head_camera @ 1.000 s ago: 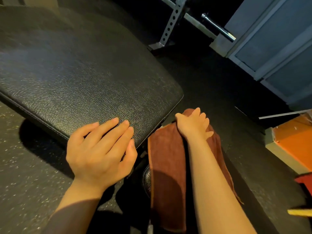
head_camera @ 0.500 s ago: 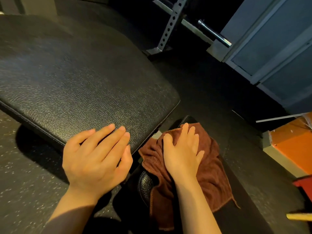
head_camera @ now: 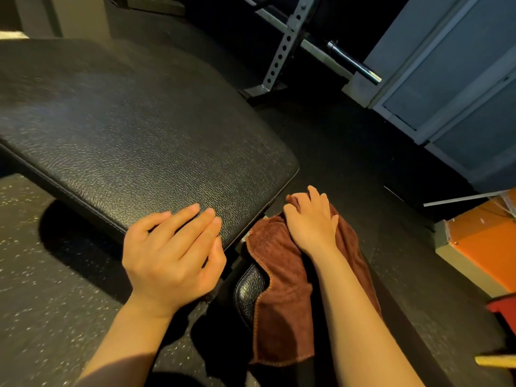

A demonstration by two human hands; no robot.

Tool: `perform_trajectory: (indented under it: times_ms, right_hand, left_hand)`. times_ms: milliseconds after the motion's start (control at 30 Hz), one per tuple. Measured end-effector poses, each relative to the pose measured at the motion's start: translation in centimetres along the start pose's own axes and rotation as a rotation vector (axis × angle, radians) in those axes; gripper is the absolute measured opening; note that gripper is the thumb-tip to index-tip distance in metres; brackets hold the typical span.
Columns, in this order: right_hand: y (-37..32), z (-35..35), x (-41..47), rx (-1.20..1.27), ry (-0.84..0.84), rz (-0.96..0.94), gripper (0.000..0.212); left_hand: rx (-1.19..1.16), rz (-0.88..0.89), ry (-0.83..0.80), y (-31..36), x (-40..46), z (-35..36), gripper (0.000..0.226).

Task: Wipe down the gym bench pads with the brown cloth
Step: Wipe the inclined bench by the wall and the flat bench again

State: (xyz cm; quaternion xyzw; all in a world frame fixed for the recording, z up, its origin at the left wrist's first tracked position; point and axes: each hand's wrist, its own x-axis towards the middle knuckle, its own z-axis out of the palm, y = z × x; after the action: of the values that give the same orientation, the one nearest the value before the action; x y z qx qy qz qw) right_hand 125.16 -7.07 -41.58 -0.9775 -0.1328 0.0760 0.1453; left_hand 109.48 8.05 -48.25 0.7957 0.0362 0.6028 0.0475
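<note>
A large black textured bench pad fills the upper left. My left hand rests flat on its near corner, fingers straight. Below and right of it, a smaller black seat pad is mostly covered by the brown cloth. My right hand presses on the far end of the cloth with fingers extended, close to the gap between the two pads. The forearm hides the middle of the cloth.
A perforated steel rack upright and a barbell end stand beyond the bench. Grey-blue cabinet panels line the right. An orange box sits on the dark speckled rubber floor at right.
My right hand has slid the cloth forward along the seat pad again, toward the big pad's edge. The cloth lies longer and flatter. My left hand has stayed on the pad corner.
</note>
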Motion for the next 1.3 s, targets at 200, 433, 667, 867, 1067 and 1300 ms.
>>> perform_trajectory:
  times_ms: [200,433,667,867,1067,1300]
  right_hand:
    - [0.7,0.7,-2.9,0.054,-0.003,-0.269,0.035]
    - [1.1,2.3,-8.7,0.092,0.044,-0.476,0.066]
    - [3.7,1.4,-7.1,0.086,-0.01,-0.407,0.083]
    - [1.7,1.0,-5.5,0.024,-0.012,-0.301,0.07]
    - [0.8,3.5,-12.2,0.048,0.036,-0.5,0.08]
    - [4.3,4.2,-17.0,-0.046,0.026,-0.267,0.107]
  left_hand:
    - [0.023,-0.016,0.015,0.1,0.1,0.0,0.019]
    - [0.036,-0.016,0.002,0.2,0.3,-0.4,0.018]
    - [0.037,-0.012,0.044,0.1,0.2,0.1,0.018]
    - [0.045,-0.02,0.017,0.2,0.4,0.0,0.018]
    - [0.032,0.02,-0.105,-0.2,0.0,-1.0,0.023]
    - [0.071,0.18,-0.293,-2.1,-1.2,-2.9,0.047]
